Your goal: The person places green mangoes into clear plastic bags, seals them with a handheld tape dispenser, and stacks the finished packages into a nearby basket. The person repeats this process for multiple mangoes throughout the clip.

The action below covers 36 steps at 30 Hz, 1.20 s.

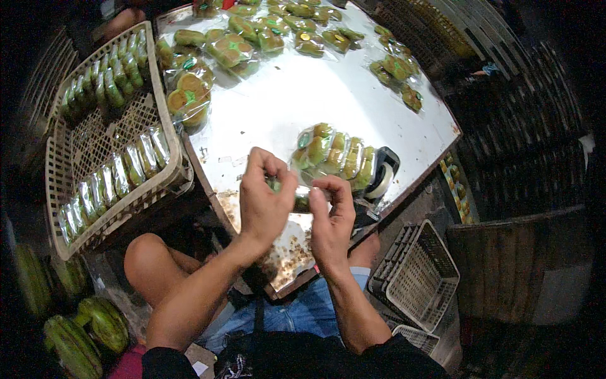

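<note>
My left hand (265, 196) and my right hand (331, 221) meet over the near edge of a shiny metal table (284, 101). Together they pinch a small clear packet with green and brown pastry (302, 202) between thumbs and fingers; most of it is hidden behind the fingers. Just beyond the hands a row of similar wrapped pastries (334, 155) lies on the table, beside a black tape dispenser with a white roll (382, 177).
A cream plastic basket (104, 142) with rows of packed pastries stands on the left. More packets (227, 47) are scattered over the far part of the table. Empty white baskets (416, 275) lie at lower right. Green fruits (88, 328) sit at lower left.
</note>
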Available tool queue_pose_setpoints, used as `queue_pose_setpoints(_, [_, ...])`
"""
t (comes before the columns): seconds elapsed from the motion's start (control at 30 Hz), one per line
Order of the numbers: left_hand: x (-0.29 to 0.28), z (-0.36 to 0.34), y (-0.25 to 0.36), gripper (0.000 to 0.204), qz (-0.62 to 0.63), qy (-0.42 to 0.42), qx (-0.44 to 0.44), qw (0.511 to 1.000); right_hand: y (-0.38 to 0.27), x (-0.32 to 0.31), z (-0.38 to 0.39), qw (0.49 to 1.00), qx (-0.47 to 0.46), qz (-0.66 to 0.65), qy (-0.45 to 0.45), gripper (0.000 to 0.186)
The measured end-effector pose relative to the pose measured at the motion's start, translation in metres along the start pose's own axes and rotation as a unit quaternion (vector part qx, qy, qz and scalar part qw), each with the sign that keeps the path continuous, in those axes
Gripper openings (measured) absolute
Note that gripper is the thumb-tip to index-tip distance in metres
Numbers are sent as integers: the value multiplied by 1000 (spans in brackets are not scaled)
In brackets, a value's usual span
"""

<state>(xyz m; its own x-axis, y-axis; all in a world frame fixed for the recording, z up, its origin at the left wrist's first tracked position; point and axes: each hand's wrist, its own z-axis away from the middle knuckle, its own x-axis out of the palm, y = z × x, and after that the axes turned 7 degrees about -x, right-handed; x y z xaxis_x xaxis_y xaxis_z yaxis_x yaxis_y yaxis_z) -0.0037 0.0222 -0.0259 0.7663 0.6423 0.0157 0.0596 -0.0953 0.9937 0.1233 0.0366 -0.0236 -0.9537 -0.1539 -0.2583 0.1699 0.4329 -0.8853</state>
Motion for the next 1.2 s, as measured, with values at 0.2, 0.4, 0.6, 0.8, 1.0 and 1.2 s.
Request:
queue_pose_setpoints(0.2, [-22, 1, 32, 26, -24, -207, 45, 977, -1, -16, -13, 923, 243, -251, -160, 55])
queue_pose_setpoints(0.4, [-22, -42, 10, 42, 405, -198, -277, 849, 19, -10, -49, 943, 214, -250, -58, 25])
queue_pose_setpoints(0.6, [18, -89, -30, 57, 23, -232, -159, 959, 31, -22, -72, 993, 100, -53, 25, 17])
queue_pose_setpoints(0.8, [21, -97, -33, 70, -6, -194, -221, 956, 29, 2, -137, 995, 24, -9, -93, 28])
queue_pose_setpoints(1.0, [-34, -112, -16, 76, -166, 1, -106, 980, 102, 160, -238, 946, 184, -49, -263, 43])
queue_pose_setpoints(1.2, [-56, -110, -4, 106, -395, 162, 112, 897, 44, 151, -206, 974, -50, -34, -217, 31])
